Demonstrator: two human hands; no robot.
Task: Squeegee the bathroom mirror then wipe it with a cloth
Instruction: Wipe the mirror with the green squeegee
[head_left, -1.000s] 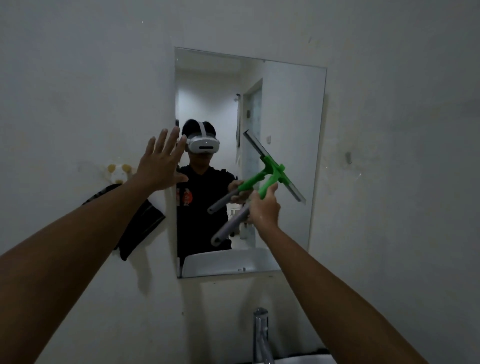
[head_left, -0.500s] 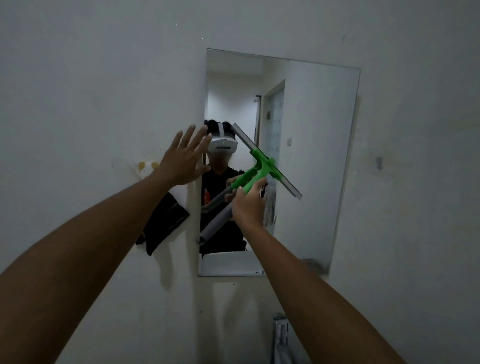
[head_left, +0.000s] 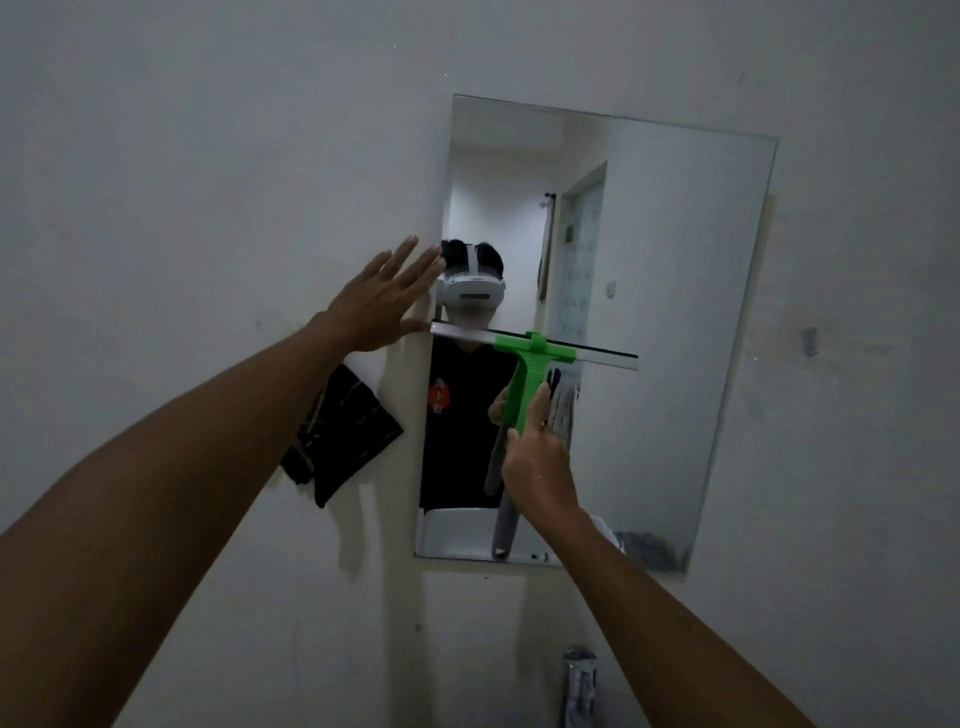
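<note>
The right hand (head_left: 535, 457) is closed around the handle of the green squeegee (head_left: 524, 384), whose blade lies nearly level against the mirror (head_left: 675, 312), across its left half at mid-height. The left hand (head_left: 382, 301) is open, fingers spread, flat on the wall (head_left: 208, 182) at the mirror's 9 o'clock edge. A dark cloth (head_left: 345, 436) hangs on the wall at the mirror's 8 o'clock. A tap (head_left: 579, 686) shows at 6 o'clock. No writing is legible.
</note>
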